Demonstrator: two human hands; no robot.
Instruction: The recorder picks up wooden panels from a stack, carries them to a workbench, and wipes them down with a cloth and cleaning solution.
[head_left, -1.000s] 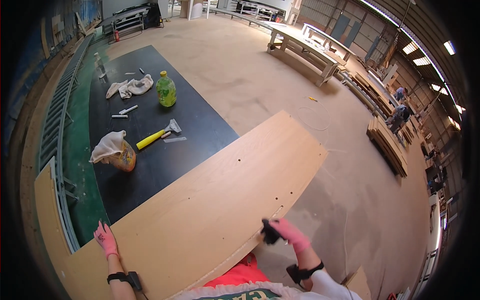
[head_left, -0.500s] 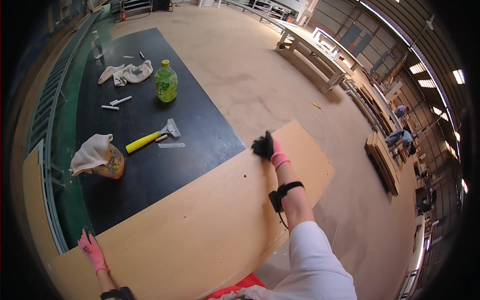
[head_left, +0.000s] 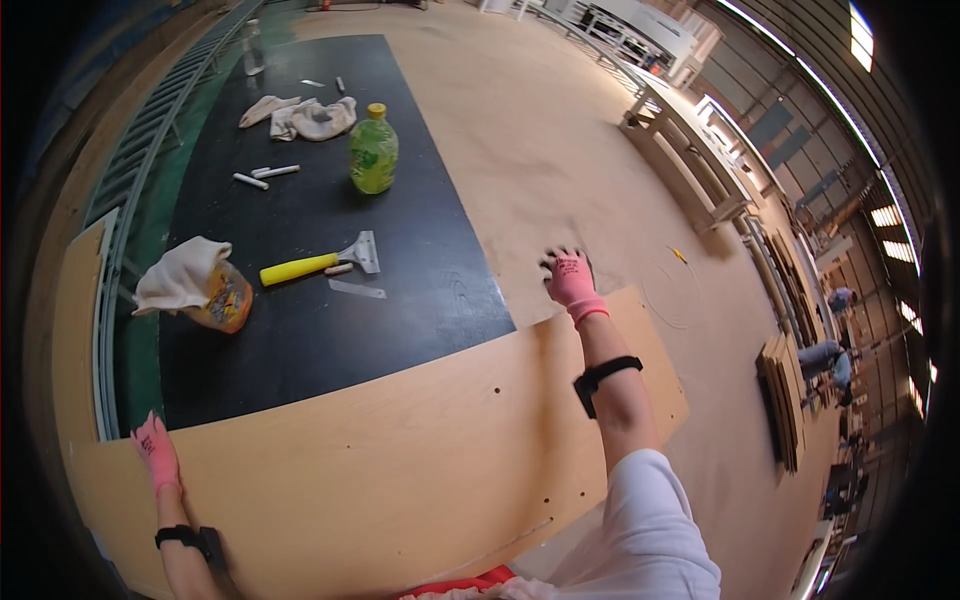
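Plywood, a long pale sheet with small drilled holes (head_left: 400,460), lies across the near end of the desk, its far long edge overlapping the black rubber mat (head_left: 330,300) and its right end jutting past the mat over the tan floor (head_left: 560,130). Both hands wear pink gloves and sit well apart, one at each end of the sheet. The left hand (head_left: 155,450) rests flat on the sheet's far left corner, fingers together, beside the green strip at the mat's edge. The right hand (head_left: 570,277) is spread wide open, fingers splayed, at the sheet's far right corner; whether the palm presses the wood or hovers just above it I cannot tell. Neither hand grips anything. Beyond the sheet the mat carries a yellow-handled scraper (head_left: 315,264), a white cloth draped over an orange bag (head_left: 195,290), a green plastic bottle with a yellow cap (head_left: 373,152) and a crumpled white rag (head_left: 305,117), all well clear of the sheet. To the right the floor is open as far as a stack of boards (head_left: 783,400). Against half a second ago, the right hand, then closed on a dark object, now shows open and bare-palmed at the corner, while the left stays on its end.
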